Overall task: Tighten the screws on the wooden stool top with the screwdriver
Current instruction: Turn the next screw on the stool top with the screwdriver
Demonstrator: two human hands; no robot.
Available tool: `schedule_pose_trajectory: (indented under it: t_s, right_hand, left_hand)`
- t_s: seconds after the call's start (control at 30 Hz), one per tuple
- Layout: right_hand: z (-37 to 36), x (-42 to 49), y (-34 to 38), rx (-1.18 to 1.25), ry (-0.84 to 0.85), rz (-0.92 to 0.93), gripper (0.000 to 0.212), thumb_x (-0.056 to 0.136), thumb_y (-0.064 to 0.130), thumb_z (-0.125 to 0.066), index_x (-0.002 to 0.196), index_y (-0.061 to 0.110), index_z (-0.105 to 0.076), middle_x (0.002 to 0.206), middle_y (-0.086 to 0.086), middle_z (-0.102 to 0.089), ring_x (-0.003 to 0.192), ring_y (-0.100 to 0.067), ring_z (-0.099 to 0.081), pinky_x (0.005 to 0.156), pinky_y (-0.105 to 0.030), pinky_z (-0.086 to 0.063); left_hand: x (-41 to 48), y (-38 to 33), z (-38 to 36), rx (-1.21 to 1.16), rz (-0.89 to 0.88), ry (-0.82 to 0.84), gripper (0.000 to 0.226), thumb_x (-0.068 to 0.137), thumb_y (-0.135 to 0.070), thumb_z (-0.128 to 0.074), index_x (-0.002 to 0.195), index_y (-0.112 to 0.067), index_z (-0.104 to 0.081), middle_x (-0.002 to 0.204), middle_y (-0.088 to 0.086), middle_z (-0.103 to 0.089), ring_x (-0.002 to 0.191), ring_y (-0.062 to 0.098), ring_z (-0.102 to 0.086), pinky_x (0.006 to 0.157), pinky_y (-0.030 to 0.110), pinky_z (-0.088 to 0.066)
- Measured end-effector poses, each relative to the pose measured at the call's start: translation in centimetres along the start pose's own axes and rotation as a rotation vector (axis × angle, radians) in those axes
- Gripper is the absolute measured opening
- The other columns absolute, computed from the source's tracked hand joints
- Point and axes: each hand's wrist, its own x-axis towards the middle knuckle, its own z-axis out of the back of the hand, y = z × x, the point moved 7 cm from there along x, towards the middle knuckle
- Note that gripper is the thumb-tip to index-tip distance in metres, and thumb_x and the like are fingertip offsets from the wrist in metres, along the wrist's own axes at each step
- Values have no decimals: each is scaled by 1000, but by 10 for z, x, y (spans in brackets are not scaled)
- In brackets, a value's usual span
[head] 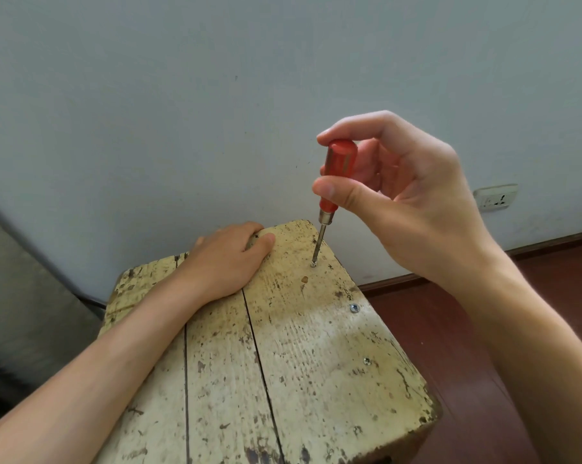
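The right hand is loosely curled round the slim screwdriver with a red plastic handle and a thin steel shaft. The thumb presses the lower handle from the near side, the index finger hooks over its rounded top, and the other fingers lie behind it. The tool stands nearly upright, its top leaning slightly right. Its tip sits in a small silver screw near the far right of the worn, cream-painted wooden stool top, which is made of planks with dark gaps between them.

The left hand rests palm down on the far part of the same top. Its thumb lies along the wood towards the screwdriver, its fingers reach the far edge where their tips are hidden, and it grips no tool.

Two more silver screws sit along the right side of the top, one in the middle and one nearer.

Behind the stool is a pale grey wall with a white socket plate. A dark red-brown floor lies to the right and a grey panel to the left.
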Motion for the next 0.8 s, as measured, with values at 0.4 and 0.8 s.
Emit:
schedule_pose_trajectory:
  t_s: [0.4, 0.8]
  right_hand:
    - [9, -4, 1, -47, 50, 14, 38, 103, 9, -70, 138, 25, -66, 110, -1, -78, 106, -16, -77, 86, -53, -59]
    - [11, -2, 1, -8, 15, -20, 33, 98, 2, -75, 128, 14, -67, 104, -10, -77, 94, -17, -80, 89, -40, -64]
  left_hand:
    - [1, 0, 0, 11, 1, 0, 43, 103, -56, -31, 122, -30, -59, 114, -8, -65, 112, 20, -58, 105, 49, -39]
    - [2, 1, -1, 8, 3, 9, 45, 103, -58, -30, 127, -31, -58, 117, -9, -65, 113, 19, -58, 106, 50, -39]
